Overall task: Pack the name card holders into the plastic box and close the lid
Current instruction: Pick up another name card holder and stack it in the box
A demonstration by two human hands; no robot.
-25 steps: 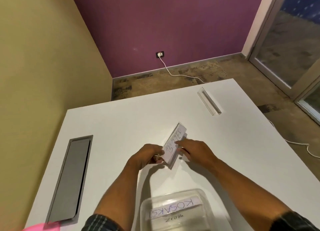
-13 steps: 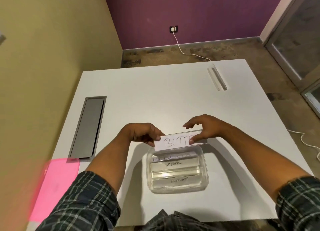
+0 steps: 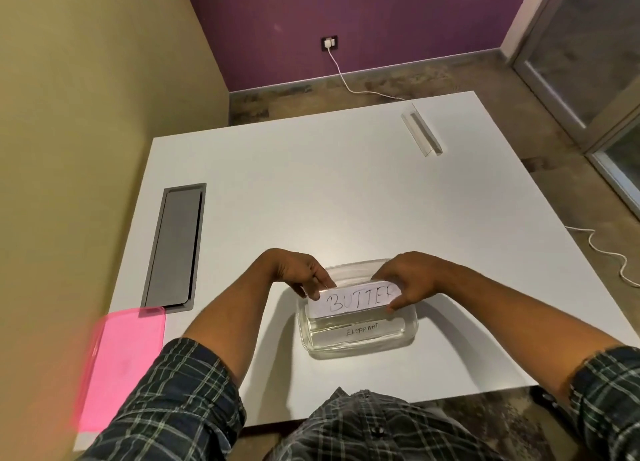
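Note:
A clear plastic box (image 3: pixel 410 336) stands open on the white table near its front edge. Both hands hold a name card holder reading BUTTER (image 3: pixel 356 299) over the box's middle, its lower edge inside the rim. My left hand (image 3: pixel 298 275) pinches its left end and my right hand (image 3: pixel 410 279) pinches its right end. In front of it, inside the box, stands a holder marked ELEPHANT (image 3: pixel 362 332). Another clear holder (image 3: pixel 420 133) lies alone at the table's far right. The pink lid (image 3: pixel 121 367) lies flat at the front left corner.
A grey cable hatch (image 3: pixel 175 246) is set into the table's left side. The table's (image 3: pixel 311 190) left edge meets a yellow wall. A white cable runs across the floor from a wall socket (image 3: pixel 329 43), and glass doors stand to the right.
The BUTTER holder was turned from slanting to level facing me, carried toward me from mid-table, and lowered into the box between both hands. The camera tilted down.

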